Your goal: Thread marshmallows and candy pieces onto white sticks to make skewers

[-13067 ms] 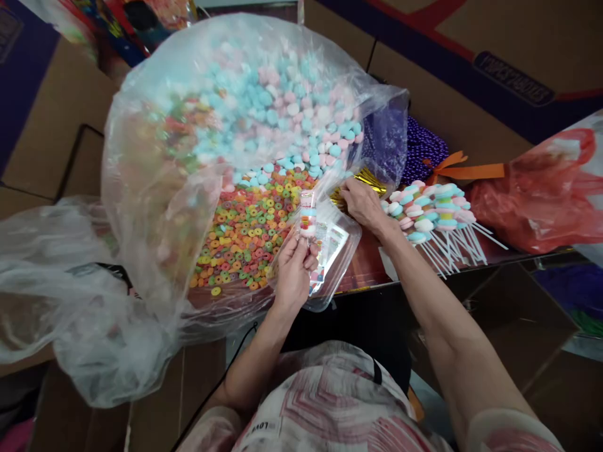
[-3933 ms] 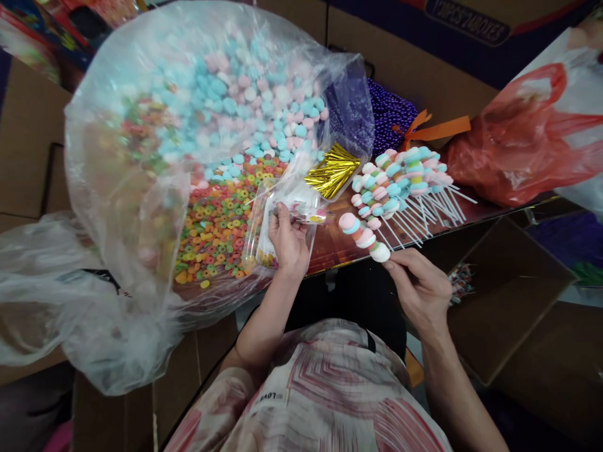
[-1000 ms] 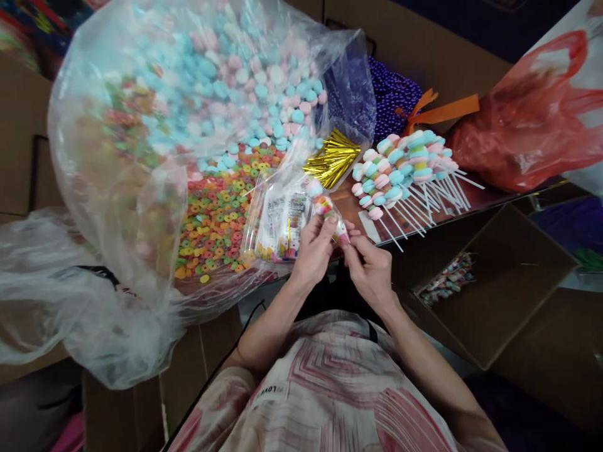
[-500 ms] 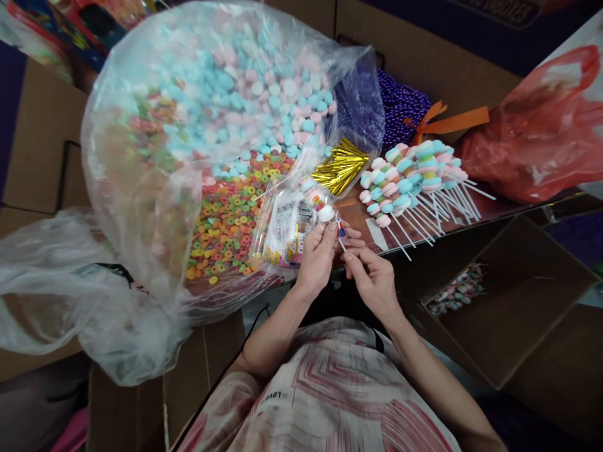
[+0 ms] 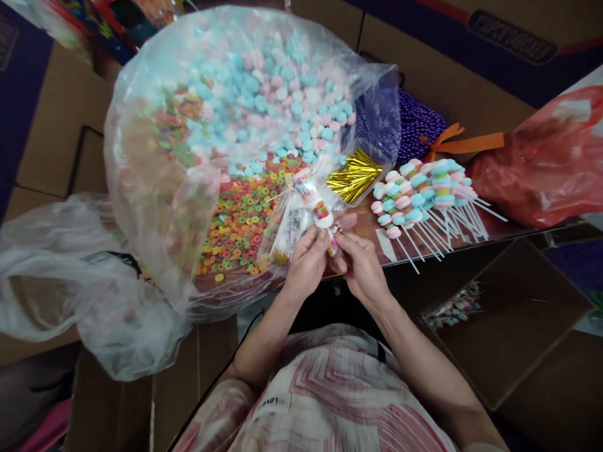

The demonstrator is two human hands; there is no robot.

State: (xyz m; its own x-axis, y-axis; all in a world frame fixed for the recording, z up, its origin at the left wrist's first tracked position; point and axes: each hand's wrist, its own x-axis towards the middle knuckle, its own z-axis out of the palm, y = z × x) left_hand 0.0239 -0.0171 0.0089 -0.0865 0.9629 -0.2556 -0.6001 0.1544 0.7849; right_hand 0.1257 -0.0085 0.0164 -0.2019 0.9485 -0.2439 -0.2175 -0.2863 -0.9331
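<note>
Both hands meet at the table's near edge around one candy skewer (image 5: 320, 210) that sits inside a small clear wrapper bag. My left hand (image 5: 306, 262) grips the wrapper just below the candy. My right hand (image 5: 360, 267) pinches the bag's neck at the stick end, fingers touching the left hand. Under them lies a stack of printed clear wrapper bags (image 5: 291, 229). A bundle of gold twist ties (image 5: 353, 177) lies just beyond, and a pile of unwrapped candy skewers (image 5: 424, 188) with white sticks lies to the right.
A huge clear plastic bag (image 5: 155, 188) holds blue, pink and white marshmallow discs and coloured ring candies. Purple beads (image 5: 419, 125) and a red plastic bag (image 5: 541, 169) sit at the back right. An open cardboard box (image 5: 513, 314) with wrapped skewers stands low on the right.
My right hand carried a bare skewer from the pile to the left hand. The skewer now sits inside a wrapper bag, and both hands have closed together on its neck.
</note>
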